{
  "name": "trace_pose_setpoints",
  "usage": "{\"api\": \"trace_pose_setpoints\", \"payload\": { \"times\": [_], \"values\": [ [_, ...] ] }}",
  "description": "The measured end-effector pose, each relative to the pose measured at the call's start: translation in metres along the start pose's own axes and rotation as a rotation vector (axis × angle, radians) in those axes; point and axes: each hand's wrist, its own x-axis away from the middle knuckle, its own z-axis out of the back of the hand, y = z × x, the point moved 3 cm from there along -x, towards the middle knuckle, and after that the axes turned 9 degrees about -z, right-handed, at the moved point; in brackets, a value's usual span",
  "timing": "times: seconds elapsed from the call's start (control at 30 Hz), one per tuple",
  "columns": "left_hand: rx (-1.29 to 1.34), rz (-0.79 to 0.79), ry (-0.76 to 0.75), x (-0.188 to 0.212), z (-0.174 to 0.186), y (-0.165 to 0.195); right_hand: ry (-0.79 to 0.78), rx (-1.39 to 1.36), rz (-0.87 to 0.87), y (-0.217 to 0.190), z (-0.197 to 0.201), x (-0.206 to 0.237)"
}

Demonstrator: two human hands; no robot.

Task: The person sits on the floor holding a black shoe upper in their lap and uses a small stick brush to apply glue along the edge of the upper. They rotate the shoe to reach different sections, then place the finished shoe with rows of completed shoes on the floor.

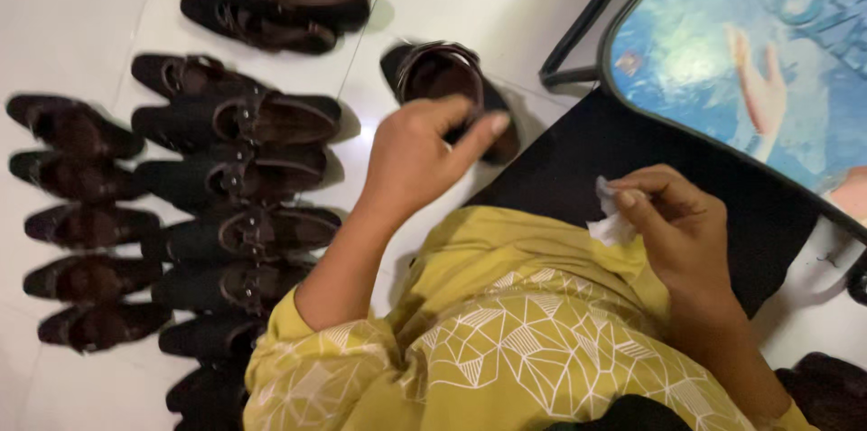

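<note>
Head view looks down on my left hand (411, 160), which curls around the near side of a black shoe (452, 88) with a brown insole; my thumb and fingers close on its heel rim and hold it just above the white floor (72, 16). That shoe sits just beyond the far edge of the black mat (623, 147) across my lap. My right hand (682, 228) hovers over the mat, finger and thumb pinched narrowly on a small white scrap of cloth (610, 219). Left of the held shoe, well apart from the mat, rows of black shoes (235, 169) line the floor. Right of the mat stands a blue printed panel (750, 43) in a dark frame.
</note>
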Motion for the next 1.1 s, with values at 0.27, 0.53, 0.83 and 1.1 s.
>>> {"api": "trace_pose_setpoints", "payload": {
  "times": [0.27,0.53,0.83,1.1],
  "values": [
    [-0.094,0.216,0.295,0.151,-0.068,-0.102,-0.051,-0.089,-0.143,0.029,-0.015,-0.031],
    [0.398,1.155,0.446,0.21,-0.131,-0.167,-0.067,-0.019,-0.169,0.054,-0.025,-0.042],
    [0.29,0.974,0.322,0.14,-0.142,-0.175,-0.098,-0.06,-0.215,0.073,-0.023,-0.049],
    [0.189,0.972,0.252,0.131,-0.123,-0.17,-0.111,0.015,-0.271,0.083,-0.017,-0.065]
  ]
}}
